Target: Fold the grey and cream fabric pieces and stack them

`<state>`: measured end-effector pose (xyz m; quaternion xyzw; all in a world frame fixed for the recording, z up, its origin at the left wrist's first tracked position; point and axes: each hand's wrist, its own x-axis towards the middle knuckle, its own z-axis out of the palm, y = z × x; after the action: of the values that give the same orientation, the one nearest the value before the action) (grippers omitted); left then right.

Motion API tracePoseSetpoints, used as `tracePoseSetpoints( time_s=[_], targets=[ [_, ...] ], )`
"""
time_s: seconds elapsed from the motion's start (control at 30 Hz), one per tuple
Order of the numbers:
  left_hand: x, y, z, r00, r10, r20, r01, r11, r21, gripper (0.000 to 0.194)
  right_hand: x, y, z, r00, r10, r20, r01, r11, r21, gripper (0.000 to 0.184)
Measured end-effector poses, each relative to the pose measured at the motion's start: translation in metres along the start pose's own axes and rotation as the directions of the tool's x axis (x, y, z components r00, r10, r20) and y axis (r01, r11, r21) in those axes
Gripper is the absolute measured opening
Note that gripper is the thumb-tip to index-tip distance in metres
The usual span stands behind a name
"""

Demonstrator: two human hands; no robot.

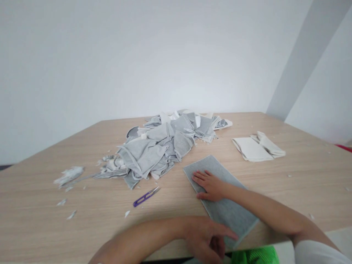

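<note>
A flat rectangle of grey knit fabric (236, 216) lies at a slant near the table's front edge. My right hand (210, 186) rests palm down on its upper half, fingers spread. At the near end is my left hand (205, 236), its index finger stretched out over the fabric's lower edge. The other fingers bend loosely downward, and I see nothing held in them. Purple thread snips (145, 196) lie on the table to the left of the fabric, blades pointing toward the upper right.
A heap of grey and striped knit pieces (156, 146) covers the back middle of the wooden table (90, 143). Folded cream pieces (254, 148) lie at the right. A clump of white thread scraps (69, 176) sits at the left. Something green (255, 255) shows below the front edge.
</note>
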<state>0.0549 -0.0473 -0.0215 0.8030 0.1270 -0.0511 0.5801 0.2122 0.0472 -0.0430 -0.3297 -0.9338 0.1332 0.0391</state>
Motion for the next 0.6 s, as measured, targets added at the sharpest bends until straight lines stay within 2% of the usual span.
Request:
tracePoseSetpoints(
  time_s=[0.07, 0.17, 0.23, 0.3, 0.37, 0.4, 0.5, 0.6],
  targets=[
    [-0.005, 0.006, -0.003, 0.999, -0.005, -0.044, 0.008, 0.998, 0.058, 0.066, -0.005, 0.002, -0.004, 1.0, -0.023, 0.002, 0.023, 1.0, 0.0, 0.084],
    [-0.008, 0.011, -0.007, 0.977, 0.008, -0.213, 0.046, 0.968, 0.245, 0.037, -0.013, 0.004, -0.008, 0.998, -0.064, 0.006, 0.064, 0.998, 0.007, 0.083],
    [-0.008, 0.013, -0.01, 0.933, 0.051, -0.357, 0.098, 0.916, 0.389, 0.03, -0.015, 0.004, -0.009, 0.996, -0.086, 0.011, 0.086, 0.996, 0.01, 0.082],
    [-0.007, 0.015, -0.014, 0.876, 0.155, -0.457, 0.128, 0.838, 0.53, 0.029, -0.015, 0.007, -0.01, 0.995, -0.096, 0.024, 0.096, 0.995, 0.011, 0.08],
    [-0.005, 0.015, -0.017, 0.838, 0.272, -0.473, 0.121, 0.753, 0.647, 0.03, -0.01, 0.01, -0.011, 0.996, -0.085, 0.031, 0.084, 0.996, 0.015, 0.077],
    [-0.003, 0.014, -0.017, 0.835, 0.31, -0.454, 0.107, 0.718, 0.688, 0.029, -0.007, 0.013, -0.012, 0.997, -0.071, 0.028, 0.071, 0.997, 0.016, 0.076],
    [0.001, 0.008, -0.015, 0.853, 0.348, -0.389, 0.068, 0.665, 0.744, 0.033, 0.008, 0.022, -0.015, 1.0, -0.012, 0.0, 0.012, 1.0, 0.002, 0.076],
    [0.005, -0.003, -0.012, 0.875, 0.308, -0.374, 0.08, 0.671, 0.737, 0.053, 0.024, 0.032, -0.018, 0.999, 0.034, -0.022, -0.034, 0.999, -0.025, 0.077]
  ],
)
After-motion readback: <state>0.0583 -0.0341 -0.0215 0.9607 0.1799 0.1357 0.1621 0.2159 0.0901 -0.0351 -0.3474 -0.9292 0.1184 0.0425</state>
